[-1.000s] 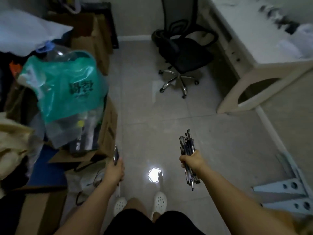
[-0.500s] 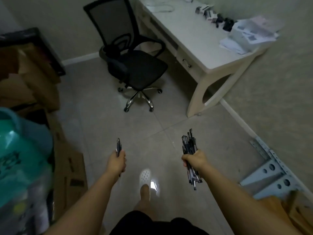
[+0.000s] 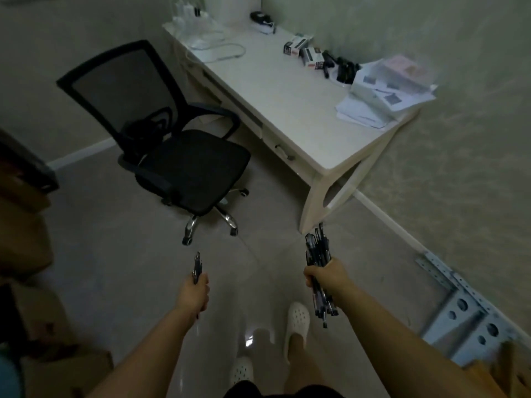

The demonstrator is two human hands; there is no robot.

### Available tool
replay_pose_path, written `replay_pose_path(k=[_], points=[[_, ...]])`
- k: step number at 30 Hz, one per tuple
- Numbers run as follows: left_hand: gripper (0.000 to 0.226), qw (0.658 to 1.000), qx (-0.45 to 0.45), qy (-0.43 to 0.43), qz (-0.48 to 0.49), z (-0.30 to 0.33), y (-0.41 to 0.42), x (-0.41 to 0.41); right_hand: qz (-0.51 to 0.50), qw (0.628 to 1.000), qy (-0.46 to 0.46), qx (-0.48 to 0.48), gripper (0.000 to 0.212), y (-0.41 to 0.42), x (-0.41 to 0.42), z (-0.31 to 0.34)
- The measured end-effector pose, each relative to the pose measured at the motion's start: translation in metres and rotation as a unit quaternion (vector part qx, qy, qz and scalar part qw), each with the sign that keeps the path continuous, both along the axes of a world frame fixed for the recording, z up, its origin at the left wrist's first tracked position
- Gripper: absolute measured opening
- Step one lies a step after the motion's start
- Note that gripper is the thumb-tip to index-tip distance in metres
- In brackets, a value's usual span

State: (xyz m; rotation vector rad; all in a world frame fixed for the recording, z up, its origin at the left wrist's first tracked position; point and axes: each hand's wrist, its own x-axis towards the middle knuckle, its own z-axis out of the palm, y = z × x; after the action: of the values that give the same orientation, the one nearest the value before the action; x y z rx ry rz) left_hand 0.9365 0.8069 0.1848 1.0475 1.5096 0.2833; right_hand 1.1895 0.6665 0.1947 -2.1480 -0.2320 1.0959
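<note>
My right hand (image 3: 326, 275) grips a thick bundle of dark pens (image 3: 317, 249), which sticks out above and below the fist. A few dark pens (image 3: 197, 267) stand upright in my left hand (image 3: 194, 293), their tips pointing up. Both hands are held out over the grey tiled floor, about a shoulder's width apart. Ahead to the right stands a white desk (image 3: 287, 110).
A black mesh office chair (image 3: 172, 156) stands in front of the desk. On the desk lie papers and white boxes (image 3: 382, 90), small pen boxes (image 3: 304, 50) and a cable. Cardboard boxes (image 3: 26, 239) line the left side. Pale blue metal brackets (image 3: 465, 314) lie by the right wall.
The view has swung right and moved forward: the green bag and boxes slid out on the left, and the desk and chair came closer. Both hands keep their pens.
</note>
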Motion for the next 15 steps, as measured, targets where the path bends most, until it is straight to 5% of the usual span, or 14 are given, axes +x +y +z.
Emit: replay_pose_path(k=[15], points=[[0.025, 0.999, 0.039, -0.016, 0.008, 0.006, 0.186, 0.187, 0.023, 0.999, -0.042, 0.009, 0.023, 0.214, 0.205, 0.027]])
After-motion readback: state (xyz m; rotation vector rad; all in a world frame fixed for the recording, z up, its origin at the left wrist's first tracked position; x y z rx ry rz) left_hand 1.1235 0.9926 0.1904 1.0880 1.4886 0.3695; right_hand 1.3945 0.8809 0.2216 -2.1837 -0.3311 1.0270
